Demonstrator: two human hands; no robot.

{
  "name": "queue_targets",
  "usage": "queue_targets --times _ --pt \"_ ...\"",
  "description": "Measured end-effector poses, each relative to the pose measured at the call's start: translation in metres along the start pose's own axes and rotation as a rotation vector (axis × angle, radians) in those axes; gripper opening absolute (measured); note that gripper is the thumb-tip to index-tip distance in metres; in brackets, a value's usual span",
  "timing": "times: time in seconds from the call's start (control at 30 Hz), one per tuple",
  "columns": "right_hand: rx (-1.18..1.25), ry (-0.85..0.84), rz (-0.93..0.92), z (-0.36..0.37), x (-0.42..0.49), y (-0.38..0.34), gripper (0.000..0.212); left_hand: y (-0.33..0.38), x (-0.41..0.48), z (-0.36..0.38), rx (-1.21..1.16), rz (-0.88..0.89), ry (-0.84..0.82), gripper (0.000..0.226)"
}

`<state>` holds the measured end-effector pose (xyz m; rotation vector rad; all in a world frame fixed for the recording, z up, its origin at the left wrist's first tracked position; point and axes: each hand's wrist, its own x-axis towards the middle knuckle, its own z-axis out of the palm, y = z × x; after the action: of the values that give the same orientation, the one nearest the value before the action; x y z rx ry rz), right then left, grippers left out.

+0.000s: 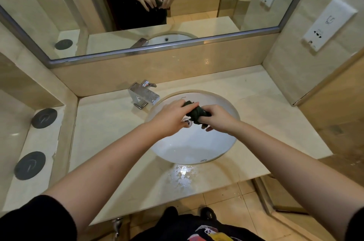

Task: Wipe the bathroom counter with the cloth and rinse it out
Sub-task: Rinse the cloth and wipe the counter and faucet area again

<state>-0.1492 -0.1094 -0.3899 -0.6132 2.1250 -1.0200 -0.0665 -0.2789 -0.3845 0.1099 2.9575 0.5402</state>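
**Dark cloth wrung over the sink, both hands on it**

The cloth (194, 112) is up in the air over the far half of the white sink basin (197, 148), bunched into a dark, twisted wad. It isn't touching the porcelain as far as I can see. Its long axis runs roughly left to right between the two hands, with the left end a bit farther away, toward the faucet (143, 95), and the right end a bit nearer.

The left hand (169, 118) has its fingers curled round the left end, thumb on top. The right hand (218, 119) is clenched round the right end, and a couple of its fingers (204, 127) poke out underneath.

Stuff that's hard to see:
- Most of the cloth is buried inside the two grips, so I can't tell its real shape or size.
- The drain (187, 122) is half hidden behind the left hand.
- I can't tell whether water is coming out of the faucet. Its spout points toward the basin.
- Both arms are cut off at the bottom corners, with just black sleeves showing.

The mirror (59, 4) on the far wall shows the same hands on the cloth from the front. The counter (110, 132) has a shiny wet patch (180, 175) on its near edge, just in front of the basin. Two dark round discs sit on the ledge to the left, one far (44, 118) and one near (30, 165). A white wall plate (329, 26) is on the right.
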Motion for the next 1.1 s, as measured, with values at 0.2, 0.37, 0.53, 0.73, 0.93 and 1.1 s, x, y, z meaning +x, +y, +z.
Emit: queue_targets --times 0.2,0.37,0.53,0.73,0.93,1.1 --pt "-0.037 -0.231 0.047 -0.006 0.005 -0.016 0.025 -0.015 0.013 0.004 0.604 0.073 0.230 0.065" --pt "-0.154 -0.164 -0.010 0.002 0.013 -0.021 0.034 -0.019 0.023 0.001 0.666 0.050 0.285 0.043" --pt "-1.017 0.012 -0.232 0.013 0.030 -0.008 0.022 -0.013 0.026 0.009 0.731 -0.012 -0.017 0.007" --pt "-1.487 0.195 -0.429 0.022 0.045 0.015 0.031 -0.009 0.025 0.014 0.135 -0.218 -0.253 0.036" --pt "-1.494 0.420 -0.706 0.020 0.052 0.018 0.010 -0.006 0.014 0.013 -0.723 -0.486 -0.273 0.033" --pt "-1.429 0.347 -0.676 0.025 0.050 0.025 0.019 -0.014 0.011 0.018 -0.400 -0.368 -0.338 0.037"
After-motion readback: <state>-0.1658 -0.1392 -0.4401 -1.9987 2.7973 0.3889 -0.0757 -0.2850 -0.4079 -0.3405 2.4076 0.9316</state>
